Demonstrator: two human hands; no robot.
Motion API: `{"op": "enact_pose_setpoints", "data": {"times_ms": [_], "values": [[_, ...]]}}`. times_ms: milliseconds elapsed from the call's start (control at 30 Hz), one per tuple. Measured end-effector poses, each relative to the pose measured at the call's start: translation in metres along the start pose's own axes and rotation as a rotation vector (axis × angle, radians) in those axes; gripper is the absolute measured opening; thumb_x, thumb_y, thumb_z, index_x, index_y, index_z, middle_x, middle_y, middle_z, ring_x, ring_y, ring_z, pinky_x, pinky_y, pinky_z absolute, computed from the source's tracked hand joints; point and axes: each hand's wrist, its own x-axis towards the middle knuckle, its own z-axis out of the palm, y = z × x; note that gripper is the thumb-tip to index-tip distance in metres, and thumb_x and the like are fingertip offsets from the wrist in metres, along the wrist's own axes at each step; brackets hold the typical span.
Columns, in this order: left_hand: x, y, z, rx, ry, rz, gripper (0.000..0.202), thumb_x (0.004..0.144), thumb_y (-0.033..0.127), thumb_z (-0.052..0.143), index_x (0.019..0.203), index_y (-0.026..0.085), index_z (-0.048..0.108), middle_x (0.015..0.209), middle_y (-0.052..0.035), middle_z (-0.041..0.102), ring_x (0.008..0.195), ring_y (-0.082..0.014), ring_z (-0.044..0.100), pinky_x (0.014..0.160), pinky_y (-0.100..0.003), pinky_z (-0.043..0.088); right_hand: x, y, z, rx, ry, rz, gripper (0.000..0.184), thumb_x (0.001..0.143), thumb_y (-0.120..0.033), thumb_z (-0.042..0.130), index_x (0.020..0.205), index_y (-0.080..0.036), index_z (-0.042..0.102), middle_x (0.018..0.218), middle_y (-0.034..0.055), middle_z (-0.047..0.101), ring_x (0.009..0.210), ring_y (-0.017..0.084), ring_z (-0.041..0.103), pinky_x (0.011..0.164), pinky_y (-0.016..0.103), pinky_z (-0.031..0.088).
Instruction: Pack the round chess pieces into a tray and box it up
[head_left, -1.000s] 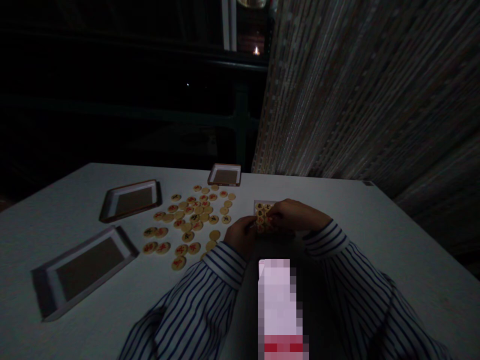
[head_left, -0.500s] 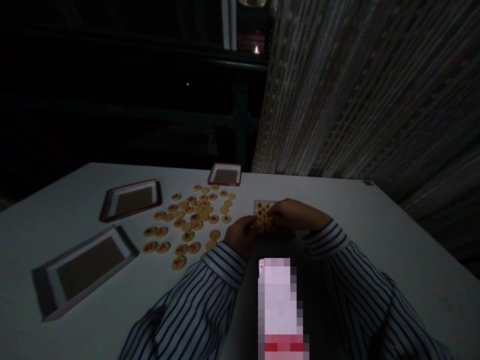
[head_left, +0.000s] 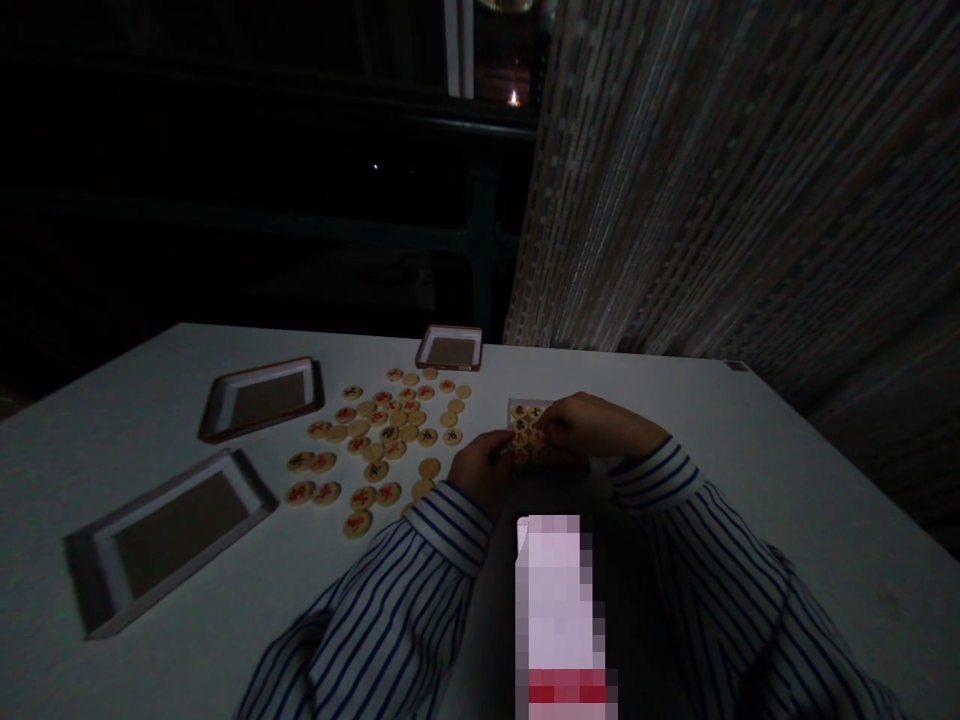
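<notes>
I had the left hand at the left edge of the small box, fingers narrowly curled, and the right hand bunched low over the xiangqi pieces inside it; whether either pinched a piece, I couldn't tell. Loose xiangqi pieces lay left of the box. I judged that light fingertip pressure suited this, so neighbouring pieces stayed flat.

White table — loose round pieces, three shallow trays, filled box.
</notes>
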Motion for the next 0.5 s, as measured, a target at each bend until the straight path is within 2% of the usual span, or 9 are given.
{"op": "enact_pose_setpoints", "data": {"times_ms": [167,500], "values": [[0.000,0.000,0.001,-0.015,-0.007,-0.014,0.028,0.074,0.015,0.051,0.100,0.016,0.062,0.103,-0.0063,0.065,0.095,-0.0168,0.059,0.087,-0.029,0.047,-0.007,0.004,-0.007,0.007,0.035,0.030,0.025,0.077,-0.022,0.044,0.090,-0.018,0.065,0.085,0.0056,0.066,0.070,0.013,0.056,0.060,0.022,0.034],[0.000,0.005,-0.002,-0.008,-0.018,-0.025,0.030,0.073,0.013,0.051,0.101,0.015,0.062,0.103,-0.0064,0.065,0.095,-0.0164,0.060,0.086,-0.027,0.047,-0.012,0.006,-0.011,-0.028,0.057,0.067,0.022,0.078,-0.024,0.044,0.082,-0.017,0.064,0.078,0.0057,0.065,0.064,0.012,0.054,0.057,0.022,0.032]]}}
